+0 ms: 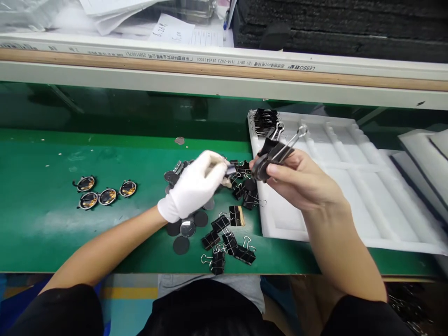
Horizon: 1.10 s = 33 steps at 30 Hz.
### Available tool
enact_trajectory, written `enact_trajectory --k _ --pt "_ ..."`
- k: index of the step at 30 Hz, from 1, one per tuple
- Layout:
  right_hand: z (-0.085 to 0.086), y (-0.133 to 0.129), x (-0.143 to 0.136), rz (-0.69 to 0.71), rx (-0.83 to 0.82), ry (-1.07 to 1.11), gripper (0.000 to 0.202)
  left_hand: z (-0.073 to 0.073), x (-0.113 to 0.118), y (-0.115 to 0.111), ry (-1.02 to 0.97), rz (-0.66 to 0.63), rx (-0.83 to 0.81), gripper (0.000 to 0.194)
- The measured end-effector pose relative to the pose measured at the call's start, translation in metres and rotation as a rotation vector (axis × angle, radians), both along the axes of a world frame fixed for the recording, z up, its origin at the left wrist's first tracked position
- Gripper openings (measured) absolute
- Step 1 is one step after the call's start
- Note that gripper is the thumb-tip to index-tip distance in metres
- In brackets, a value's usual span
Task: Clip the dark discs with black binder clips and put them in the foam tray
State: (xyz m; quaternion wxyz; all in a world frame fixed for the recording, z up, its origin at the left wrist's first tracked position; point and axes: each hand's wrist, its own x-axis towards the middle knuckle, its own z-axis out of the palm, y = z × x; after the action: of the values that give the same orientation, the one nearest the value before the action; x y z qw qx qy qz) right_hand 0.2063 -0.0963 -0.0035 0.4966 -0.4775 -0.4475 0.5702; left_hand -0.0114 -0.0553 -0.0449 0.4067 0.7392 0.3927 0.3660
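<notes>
My right hand [301, 179], bare, grips a black binder clip [276, 150] clamped on a dark round disc, its wire handles pointing up and right over the white foam tray [350, 200]. My left hand [196, 184] wears a white glove and its fingertips pinch something small and blurred just left of the clip, above a heap of loose binder clips [227, 242] and dark round discs [187, 228] on the green table [52, 224]. A few clipped pieces [264, 120] lie in the tray's far left corner.
Several gold-faced discs with clips [103, 192] lie in a group at the left of the table. More white foam trays [425, 154] are stacked at the right. A white and wood rail [224, 70] runs across the back, with papers beyond it.
</notes>
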Motion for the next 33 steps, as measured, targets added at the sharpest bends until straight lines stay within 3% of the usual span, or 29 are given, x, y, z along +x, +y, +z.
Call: enact_trajectory --k 3,6,9,14,18,24,28,33 --pt "-0.008 -0.003 -0.010 0.006 0.008 0.013 0.037 0.012 -0.002 0.004 -0.152 0.113 -0.132 0.011" --pt "-0.016 -0.006 -0.023 0.066 -0.014 0.077 0.044 0.014 0.001 0.000 -0.273 0.081 -0.233 0.010" --pt "-0.020 -0.007 -0.031 0.141 -0.005 0.085 0.045 0.011 0.004 -0.005 -0.275 0.071 -0.191 0.012" --pt "-0.019 -0.008 -0.024 0.087 0.058 0.025 0.045 0.011 -0.006 -0.001 -0.075 0.132 0.102 0.019" --pt "-0.012 -0.008 -0.014 0.182 0.040 -0.035 0.040 0.027 -0.022 0.003 0.211 -0.040 0.153 0.035" --pt "-0.004 -0.008 -0.013 0.256 0.038 -0.153 0.038 0.042 -0.029 0.000 0.602 -0.051 0.261 0.040" --pt "-0.002 -0.009 -0.013 0.251 0.050 -0.188 0.037 0.042 -0.025 -0.004 0.668 -0.057 0.266 0.048" --pt "-0.004 -0.010 -0.016 0.259 0.031 -0.210 0.036 0.037 -0.021 -0.002 0.604 -0.071 0.202 0.045"
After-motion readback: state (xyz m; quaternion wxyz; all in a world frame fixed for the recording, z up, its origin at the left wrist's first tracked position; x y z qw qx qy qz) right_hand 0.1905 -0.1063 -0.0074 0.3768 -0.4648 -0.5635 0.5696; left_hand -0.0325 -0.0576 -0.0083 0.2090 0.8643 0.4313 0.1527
